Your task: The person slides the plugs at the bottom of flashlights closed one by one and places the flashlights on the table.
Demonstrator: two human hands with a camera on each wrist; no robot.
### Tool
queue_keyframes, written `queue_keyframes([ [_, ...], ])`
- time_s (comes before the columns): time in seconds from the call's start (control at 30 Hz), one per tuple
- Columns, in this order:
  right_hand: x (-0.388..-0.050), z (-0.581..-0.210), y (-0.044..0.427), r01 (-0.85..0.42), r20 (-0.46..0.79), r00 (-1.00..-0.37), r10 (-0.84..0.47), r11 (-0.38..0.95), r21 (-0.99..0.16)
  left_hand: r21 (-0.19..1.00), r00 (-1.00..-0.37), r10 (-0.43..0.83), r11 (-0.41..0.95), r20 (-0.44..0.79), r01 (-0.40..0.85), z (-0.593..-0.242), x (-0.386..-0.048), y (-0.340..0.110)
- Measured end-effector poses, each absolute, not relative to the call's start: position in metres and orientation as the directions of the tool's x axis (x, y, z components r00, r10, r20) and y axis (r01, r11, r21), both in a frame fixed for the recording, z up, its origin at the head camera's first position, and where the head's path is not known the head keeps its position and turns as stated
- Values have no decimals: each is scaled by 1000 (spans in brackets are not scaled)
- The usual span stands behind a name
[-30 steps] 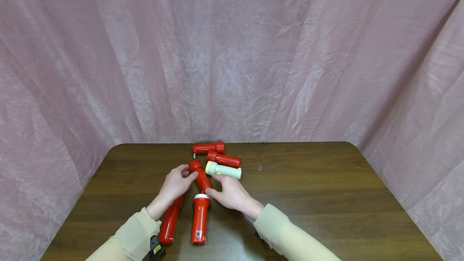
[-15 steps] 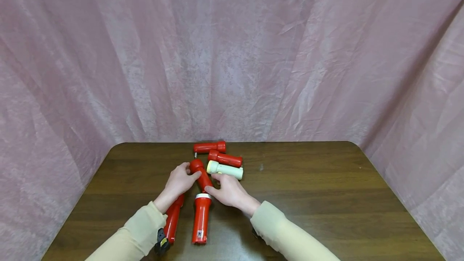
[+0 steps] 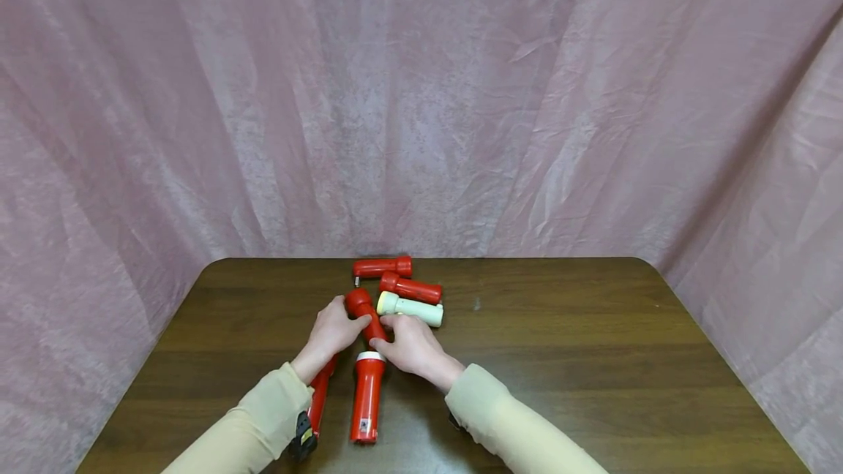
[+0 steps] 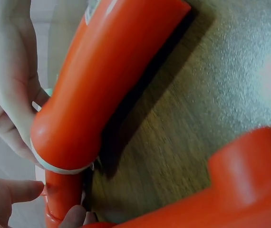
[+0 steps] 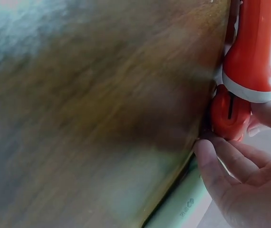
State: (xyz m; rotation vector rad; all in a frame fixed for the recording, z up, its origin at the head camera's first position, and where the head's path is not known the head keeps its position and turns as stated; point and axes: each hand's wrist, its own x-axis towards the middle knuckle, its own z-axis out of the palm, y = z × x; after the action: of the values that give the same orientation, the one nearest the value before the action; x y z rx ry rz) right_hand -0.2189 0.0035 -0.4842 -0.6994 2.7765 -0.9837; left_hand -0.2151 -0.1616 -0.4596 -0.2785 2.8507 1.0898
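Note:
A red flashlight (image 3: 359, 301) lies slanted on the table between both hands. My left hand (image 3: 333, 328) holds its barrel, thumb on one side and fingers on the other; the left wrist view shows the fingertips (image 4: 73, 217) against it. My right hand (image 3: 415, 348) pinches its tail end (image 5: 230, 116) between thumb and fingers. Just nearer, a larger red flashlight with a white ring (image 3: 366, 401) lies lengthwise. Another large red flashlight (image 3: 319, 401) lies under the left forearm, partly hidden. Beside the right fingers is a pale green flashlight (image 3: 415, 311).
Two smaller red flashlights lie farther back: one (image 3: 415, 290) behind the green one, another (image 3: 382, 267) near the table's far edge. The brown wooden table (image 3: 593, 357) stretches to the right. A pink curtain (image 3: 421, 108) hangs behind it.
The left hand and forearm have shifted slightly right, covering more of the left large flashlight. The right forearm has moved slightly left. Both hands stay at the same red flashlight.

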Motion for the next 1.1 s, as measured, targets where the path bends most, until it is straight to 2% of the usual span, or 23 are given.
queue_keyframes([
  [0.43, -223, -485, -1, -361, 49, -892, -448, 645, -674, 644, -982, -150, 742, -115, -189, -462, -220, -164],
  [0.77, -224, -488, -2, -303, 51, -910, -412, 575, -760, 692, -983, -152, 699, -103, -181, -461, -220, -166],
  [1.1, -221, -484, -5, -316, 117, -923, -367, 549, -774, 809, -973, -205, 552, -105, -204, -456, -217, -166],
])
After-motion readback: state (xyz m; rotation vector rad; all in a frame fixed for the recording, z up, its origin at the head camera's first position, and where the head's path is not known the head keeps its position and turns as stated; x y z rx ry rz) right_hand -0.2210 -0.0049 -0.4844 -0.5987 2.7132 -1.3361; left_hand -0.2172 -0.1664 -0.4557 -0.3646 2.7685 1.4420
